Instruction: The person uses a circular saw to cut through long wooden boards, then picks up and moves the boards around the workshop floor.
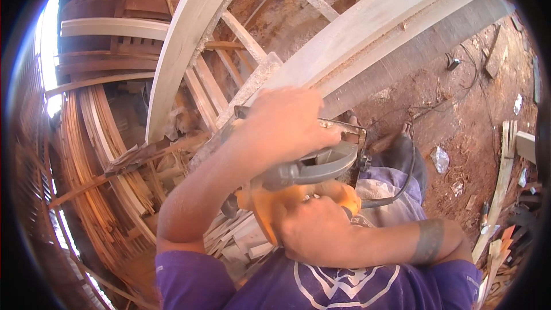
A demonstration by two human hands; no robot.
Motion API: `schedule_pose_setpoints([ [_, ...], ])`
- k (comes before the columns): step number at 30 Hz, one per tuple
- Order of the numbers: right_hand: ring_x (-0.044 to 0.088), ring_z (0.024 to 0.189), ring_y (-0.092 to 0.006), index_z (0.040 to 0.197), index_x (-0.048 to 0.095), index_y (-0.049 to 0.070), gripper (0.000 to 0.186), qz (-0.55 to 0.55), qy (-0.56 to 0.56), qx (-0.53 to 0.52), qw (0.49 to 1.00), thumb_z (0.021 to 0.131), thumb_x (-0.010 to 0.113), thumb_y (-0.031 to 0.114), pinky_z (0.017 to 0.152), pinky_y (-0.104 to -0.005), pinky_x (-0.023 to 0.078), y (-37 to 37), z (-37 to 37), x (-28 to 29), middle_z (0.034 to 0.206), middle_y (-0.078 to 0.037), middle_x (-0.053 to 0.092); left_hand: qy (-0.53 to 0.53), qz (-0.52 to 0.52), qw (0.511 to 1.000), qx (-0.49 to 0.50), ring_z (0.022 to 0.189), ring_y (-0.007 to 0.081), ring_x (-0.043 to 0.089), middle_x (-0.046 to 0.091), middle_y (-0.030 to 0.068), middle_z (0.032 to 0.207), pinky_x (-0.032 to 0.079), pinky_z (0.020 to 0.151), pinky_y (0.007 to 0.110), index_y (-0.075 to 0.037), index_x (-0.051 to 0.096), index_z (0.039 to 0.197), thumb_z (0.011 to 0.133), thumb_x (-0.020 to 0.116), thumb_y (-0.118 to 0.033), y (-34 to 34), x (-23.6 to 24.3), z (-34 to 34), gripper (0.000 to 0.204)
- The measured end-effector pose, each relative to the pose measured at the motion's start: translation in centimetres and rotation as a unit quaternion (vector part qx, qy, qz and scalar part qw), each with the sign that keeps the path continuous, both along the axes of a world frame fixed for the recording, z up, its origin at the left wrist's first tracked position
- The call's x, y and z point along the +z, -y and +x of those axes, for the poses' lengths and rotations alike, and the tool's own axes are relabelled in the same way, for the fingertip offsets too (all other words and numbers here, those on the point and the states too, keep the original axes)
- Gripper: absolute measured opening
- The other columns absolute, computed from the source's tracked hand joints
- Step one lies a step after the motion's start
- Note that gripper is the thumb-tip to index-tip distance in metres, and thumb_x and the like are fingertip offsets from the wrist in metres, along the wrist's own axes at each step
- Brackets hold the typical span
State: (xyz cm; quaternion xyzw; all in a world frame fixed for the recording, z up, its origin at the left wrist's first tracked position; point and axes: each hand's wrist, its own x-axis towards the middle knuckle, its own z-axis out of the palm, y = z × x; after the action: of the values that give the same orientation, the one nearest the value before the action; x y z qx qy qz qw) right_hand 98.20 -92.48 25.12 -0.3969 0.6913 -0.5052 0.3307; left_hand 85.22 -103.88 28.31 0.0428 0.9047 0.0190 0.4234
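Note:
A corded yellow power tool (266, 209) with a dark grey loop handle (338, 159) is close in front of my body; its exact kind is partly hidden. My right hand (315, 227) is closed round its yellow rear part. My left hand (287, 120), blurred, lies across the thin metal frame (363, 138) at the tool's far side, its fingers curled over and partly hidden. Just beyond that hand, a wide pale wooden beam (367, 28) with a lengthwise groove runs to the far right. Its near end is covered by my left hand.
At the left stand a curved pale board (186, 46) and long stacked planks (86, 166). Wood slats (201, 89) cross between the beams. A cord (396, 198) leaves the tool to the right. Offcuts (499, 258) and crumpled plastic (440, 159) lie on the reddish dirt floor (453, 120).

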Motion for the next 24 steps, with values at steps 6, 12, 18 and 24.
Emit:
schedule_pose_setpoints([
  [6,0.068,0.059,-0.0272,0.092,0.061,-0.005,0.029,-0.03,-0.049,-0.042,0.997,0.074,0.069,0.016,0.052,-0.0413,0.056,1.0,2.5,-1.0,0.077,-0.015,0.063,-0.049,0.004,0.998,0.037,0.067,0.0385,0.063,0.06,0.0242,0.067,0.05,0.067,0.045,0.005,0.061,0.071,0.072,0.076,-0.047,0.4,0.7,0.9,0.055],
  [12,0.068,0.06,-0.0319,0.092,0.057,-0.003,0.032,-0.021,0.0,-0.015,1.0,0.071,0.073,0.015,0.051,-0.0427,0.055,0.3,1.1,-0.8,0.08,-0.017,0.063,-0.037,0.016,0.997,-0.063,0.076,0.0427,0.069,0.065,0.028,0.073,0.054,0.074,0.049,0.007,0.07,0.077,0.075,0.073,-0.039,-0.5,-1.6,0.3,0.047],
  [18,0.068,0.062,-0.0324,0.092,0.057,-0.002,0.034,-0.007,-0.002,-0.034,0.999,0.07,0.075,0.014,0.052,-0.043,0.055,0.4,1.2,-0.6,0.081,-0.017,0.064,-0.003,-0.02,0.996,-0.087,0.087,0.0435,0.07,0.068,0.0301,0.081,0.055,0.081,0.049,0.007,0.071,0.082,0.077,0.069,-0.036,-1.2,-1.8,0.5,0.043],
  [24,0.068,0.061,-0.0303,0.093,0.061,-0.003,0.032,-0.019,-0.021,-0.069,0.997,0.072,0.074,0.017,0.052,-0.0415,0.054,0.6,2.5,-0.8,0.077,-0.015,0.063,-0.028,-0.015,0.998,-0.057,0.084,0.0437,0.07,0.068,0.0293,0.079,0.055,0.08,0.049,0.006,0.071,0.082,0.079,0.066,-0.037,-0.9,-0.7,1.4,0.043],
])
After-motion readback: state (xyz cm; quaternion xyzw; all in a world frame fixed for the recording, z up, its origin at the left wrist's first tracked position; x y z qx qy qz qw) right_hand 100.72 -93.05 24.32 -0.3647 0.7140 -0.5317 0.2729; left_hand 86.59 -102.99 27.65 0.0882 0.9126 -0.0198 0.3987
